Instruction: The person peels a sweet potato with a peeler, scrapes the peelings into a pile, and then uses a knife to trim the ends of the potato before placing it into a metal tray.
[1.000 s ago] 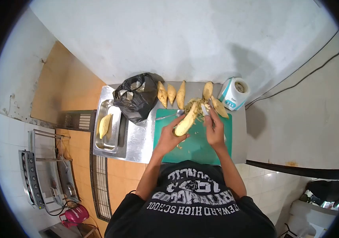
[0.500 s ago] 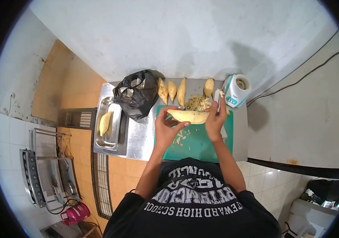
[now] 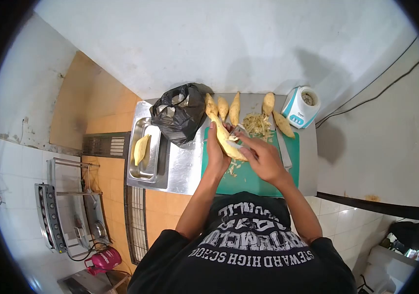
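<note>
At the left edge of the bench (image 3: pixel 183 169), a tray (image 3: pixel 145 173) keeps one pale root (image 3: pixel 141 150) apart. Over the board's (image 3: pixel 253 182) far left corner, the left hand (image 3: pixel 217 153) wraps the held root (image 3: pixel 222 138), likely steadying it; the right hand's (image 3: pixel 269 161) fingers grip an apparent peeler (image 3: pixel 234 144).

Black T-shirt (image 3: pixel 248 276); short loose sleeves (image 3: pixel 169 247); white block lettering (image 3: pixel 253 241) in rows, "HIGH SCHOOL" legible; forearms (image 3: pixel 200 206) bare.

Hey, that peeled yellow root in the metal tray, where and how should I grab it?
Probably across the middle of the peeled root, coming from above, thumb and fingers on its long sides. It lies lengthwise in the tray, thick mid-body and tapering at both ends, and the raised walls would hinder a low sideways approach.
</note>
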`<state>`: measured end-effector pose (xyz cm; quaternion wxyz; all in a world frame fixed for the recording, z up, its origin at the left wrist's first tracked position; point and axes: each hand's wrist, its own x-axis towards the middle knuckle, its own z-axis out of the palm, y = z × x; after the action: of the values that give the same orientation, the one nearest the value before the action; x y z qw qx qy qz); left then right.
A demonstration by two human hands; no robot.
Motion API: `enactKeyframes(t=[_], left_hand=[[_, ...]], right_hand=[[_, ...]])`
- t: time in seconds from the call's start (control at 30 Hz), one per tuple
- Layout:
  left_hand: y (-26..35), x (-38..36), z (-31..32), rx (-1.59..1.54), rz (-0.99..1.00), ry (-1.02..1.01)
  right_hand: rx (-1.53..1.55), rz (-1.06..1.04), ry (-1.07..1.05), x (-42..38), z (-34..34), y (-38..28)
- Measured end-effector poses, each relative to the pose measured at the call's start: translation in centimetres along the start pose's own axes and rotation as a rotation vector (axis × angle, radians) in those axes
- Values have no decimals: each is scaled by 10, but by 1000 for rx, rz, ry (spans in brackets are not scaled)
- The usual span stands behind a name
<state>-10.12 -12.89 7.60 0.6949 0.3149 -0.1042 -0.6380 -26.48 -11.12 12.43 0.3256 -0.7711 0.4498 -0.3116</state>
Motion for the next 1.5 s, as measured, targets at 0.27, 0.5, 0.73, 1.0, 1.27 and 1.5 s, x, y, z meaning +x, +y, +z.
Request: enactKeyframes(t=[0.27, 0.5, 0.73, 1.0, 1.27, 1.5], left_hand=[[12, 5, -8, -39, 27, 3], [14, 6, -22, -26, 29, 99], [25, 4, -15, 67, 78, 110], [39, 14, -39, 27, 47, 111], [66, 15, -41, 10, -7, 123], [65, 28, -46, 259, 7, 99]], right_hand=[[-290, -70, -132, -27, 1, -7], [-322, -10, -191, -24, -23, -4], [-299, -99, -160, -24, 5, 5], [-298, -77, -139, -34, -13, 13], [-341, -25, -292, -37, 13, 16], [-225, -4, -135, -4, 32, -31]])
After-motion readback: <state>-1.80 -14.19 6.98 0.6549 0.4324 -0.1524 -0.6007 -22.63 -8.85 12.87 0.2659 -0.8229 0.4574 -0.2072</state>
